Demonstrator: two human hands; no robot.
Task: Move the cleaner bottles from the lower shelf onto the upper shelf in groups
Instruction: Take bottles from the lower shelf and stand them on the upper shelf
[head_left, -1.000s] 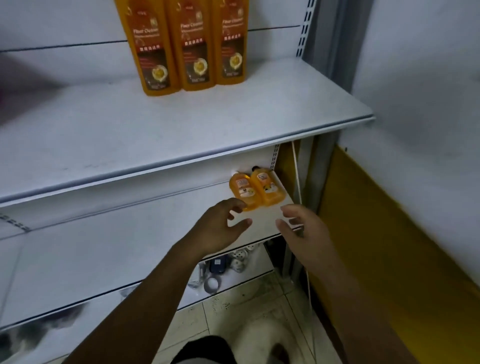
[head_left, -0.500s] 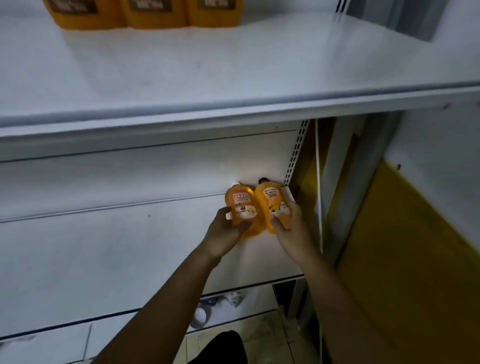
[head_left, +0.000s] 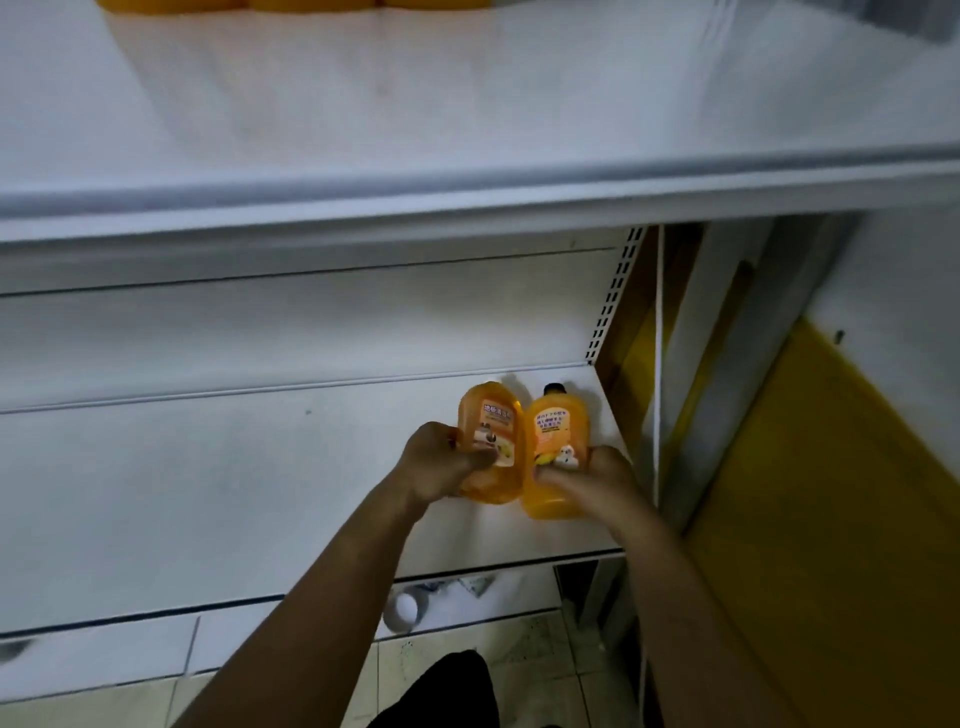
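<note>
Orange bottles (head_left: 524, 447) in both hands (head_left: 441, 462)

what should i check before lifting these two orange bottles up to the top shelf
1. Left hand wrapped around left orange bottle: ok.
2. Right hand gripping right orange bottle: ok.
3. Black cap on right bottle: ok; left bottle's cap: cannot tell.
4. Bare space on upper shelf beside the orange bottles already there: ok.
5. Bottles clear of upper shelf's front edge overhead: not ok.
</note>
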